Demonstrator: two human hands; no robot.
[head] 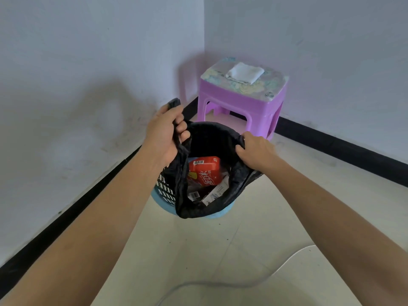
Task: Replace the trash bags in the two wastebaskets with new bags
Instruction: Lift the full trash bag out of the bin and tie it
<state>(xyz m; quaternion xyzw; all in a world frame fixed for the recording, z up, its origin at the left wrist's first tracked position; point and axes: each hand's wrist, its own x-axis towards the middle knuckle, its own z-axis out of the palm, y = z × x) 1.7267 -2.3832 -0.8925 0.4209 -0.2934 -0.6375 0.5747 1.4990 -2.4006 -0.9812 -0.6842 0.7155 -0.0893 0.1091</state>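
While the black trash bag [209, 133] hangs between both hands above the blue wastebasket [159, 198], near the corner of the room, its lower part stays within or over the basket's rim; how far it is lifted clear I cannot tell.

On the left, the left hand [167, 133] is closed in a fist around a gathered strip of the bag's edge, whose tip sticks out above the knuckles. Inside the bag lie a red packet [205, 171] and a white carton [217, 191]. On the right, the right hand [254, 149] curls its fingers over the opposite rim and grips it. Farther right and far back stands a purple stool [242, 102] with a folded white cloth [245, 72] on top.

This film looks thin, limp and slippery, likely to tear if snagged, and the load seems light. Bunched rim on two opposite sides is the sensible hold.

Its mouth faces up, stretched left to right between the hands; its long axis runs roughly vertical, down into the basket.
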